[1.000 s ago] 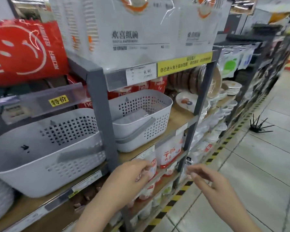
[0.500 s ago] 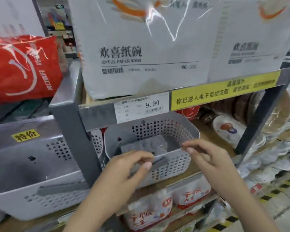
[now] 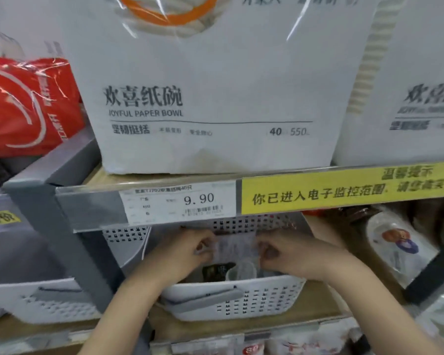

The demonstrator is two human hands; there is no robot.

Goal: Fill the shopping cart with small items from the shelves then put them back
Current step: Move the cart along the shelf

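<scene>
Now both hands are inside a white basket (image 3: 231,301) on a shelf (image 3: 315,303). The left hand (image 3: 187,252) and the right hand (image 3: 290,254) have their fingers curled, and each pinches one side of a see-through bag (image 3: 235,248) that sits between them, just above the basket floor. The bag looks thin, soft and crinkly, so I think it is very light and will bend and flop when lifted. It may be slippery too. Holding it by the top corners, as the hands do, seems a good way, or it could be held from below so it does not tear. Something dark (image 3: 215,271) and a clear cup shape (image 3: 241,272) lie lower in the basket; it is too blurry to tell what they are or if they are in the bag. The basket has little holes in its walls and a grey handle (image 3: 203,297) on the front. The shelf is wood colored with grey posts. Right above the hands is a shelf edge with a price tag (image 3: 177,202) and a yellow sign (image 3: 344,190), so there is not much room to lift straight up. On top sits a big white pack (image 3: 203,98) of paper bowls, with a red pack (image 3: 23,106) to the left. Another basket (image 3: 36,301) is on the left, and plates (image 3: 395,242) are on the right. No cart is in view.
</scene>
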